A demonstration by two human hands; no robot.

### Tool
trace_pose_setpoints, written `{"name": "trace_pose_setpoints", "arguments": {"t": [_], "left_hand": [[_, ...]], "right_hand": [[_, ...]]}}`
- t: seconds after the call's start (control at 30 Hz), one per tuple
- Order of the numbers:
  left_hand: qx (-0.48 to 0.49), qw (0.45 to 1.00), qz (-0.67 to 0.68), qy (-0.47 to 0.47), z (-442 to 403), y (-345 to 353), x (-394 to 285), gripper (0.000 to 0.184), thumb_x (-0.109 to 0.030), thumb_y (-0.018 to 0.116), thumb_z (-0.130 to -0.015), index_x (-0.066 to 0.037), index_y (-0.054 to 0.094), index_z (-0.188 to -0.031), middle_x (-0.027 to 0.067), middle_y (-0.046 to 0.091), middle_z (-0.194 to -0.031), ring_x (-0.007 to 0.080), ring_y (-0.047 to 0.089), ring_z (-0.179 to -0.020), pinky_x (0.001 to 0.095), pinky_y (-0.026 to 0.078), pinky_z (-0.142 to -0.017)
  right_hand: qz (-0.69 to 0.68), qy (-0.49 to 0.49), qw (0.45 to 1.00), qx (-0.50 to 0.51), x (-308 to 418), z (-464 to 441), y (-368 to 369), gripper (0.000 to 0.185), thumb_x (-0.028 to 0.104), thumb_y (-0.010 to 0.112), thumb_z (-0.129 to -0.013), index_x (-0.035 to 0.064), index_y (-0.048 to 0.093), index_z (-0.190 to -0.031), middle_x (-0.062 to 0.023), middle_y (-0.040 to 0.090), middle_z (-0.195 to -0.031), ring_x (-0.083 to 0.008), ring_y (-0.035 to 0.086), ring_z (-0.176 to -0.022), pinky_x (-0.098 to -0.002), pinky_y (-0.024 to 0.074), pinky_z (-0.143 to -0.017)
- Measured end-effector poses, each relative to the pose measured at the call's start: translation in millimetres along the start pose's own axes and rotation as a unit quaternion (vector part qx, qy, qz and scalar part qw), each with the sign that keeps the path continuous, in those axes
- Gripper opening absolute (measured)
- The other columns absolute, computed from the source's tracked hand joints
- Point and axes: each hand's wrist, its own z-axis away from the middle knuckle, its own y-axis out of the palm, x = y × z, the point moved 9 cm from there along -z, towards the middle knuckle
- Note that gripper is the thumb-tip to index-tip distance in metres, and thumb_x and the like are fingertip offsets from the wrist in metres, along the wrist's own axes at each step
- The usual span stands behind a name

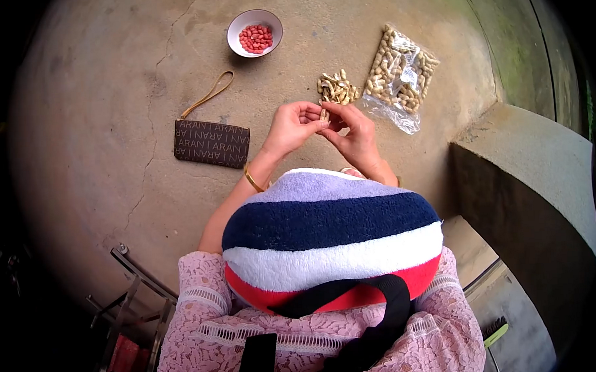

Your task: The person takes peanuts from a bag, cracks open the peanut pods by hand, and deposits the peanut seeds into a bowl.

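Between the fingertips of both hands is a peanut (325, 115), held just in front of a small pile of empty shells (337, 88). My left hand (294, 127) pinches it from the left, with a gold bangle on that wrist. From the other side, my right hand (353, 130) has its thumb and fingers closed on it. Beyond the hands, a white bowl (275, 29) holds several red peanut kernels (256, 39). A clear plastic bag of unshelled peanuts (399, 72) lies to the right of the shells.
A dark patterned pouch (212, 144) with a tan strap lies on the concrete floor (121, 94) at the left. A low concrete ledge (529, 142) stands at the right. A striped cushion (333, 224) covers the lap. Metal framework (142, 276) is at the lower left, a green-handled brush (496, 335) at the lower right.
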Motion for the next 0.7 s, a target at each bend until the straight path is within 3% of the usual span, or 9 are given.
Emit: {"name": "trace_pose_setpoints", "arguments": {"t": [0.07,0.17,0.7], "left_hand": [[0.016,1.0,-0.009,-0.016,0,2,1,0.022,0.002,0.061,-0.072,0.007,0.053,-0.092,0.0103,0.058,-0.083,0.0133,0.057,-0.076,0.023,0.048,-0.068],[0.009,0.997,0.073,-0.015,-1,0,6,0.02,0.002,0.063,-0.069,0.007,0.056,-0.087,0.0098,0.059,-0.079,0.0131,0.058,-0.07,0.0231,0.049,-0.063],[0.034,0.984,0.132,-0.117,4,3,22,0.021,-0.008,0.064,-0.072,0.001,0.061,-0.09,0.0078,0.062,-0.081,0.0129,0.059,-0.071,0.0243,0.048,-0.066]], "right_hand": [[-0.004,-0.002,1.0,-0.005,-1,0,0,0.037,0.004,0.07,-0.062,0.0029,0.058,-0.097,-0.0063,0.055,-0.073,-0.0115,0.055,-0.06,-0.022,0.0461,-0.053],[-0.035,0.026,0.999,-0.012,-10,2,-1,0.035,0.004,0.07,-0.062,0.0029,0.059,-0.096,-0.007,0.057,-0.072,-0.0117,0.056,-0.062,-0.0216,0.0466,-0.055],[-0.131,0.109,0.985,-0.016,-30,8,3,0.034,0.0,0.068,-0.064,0.0037,0.061,-0.097,-0.0048,0.059,-0.075,-0.0086,0.055,-0.066,-0.021,0.0488,-0.061]]}}
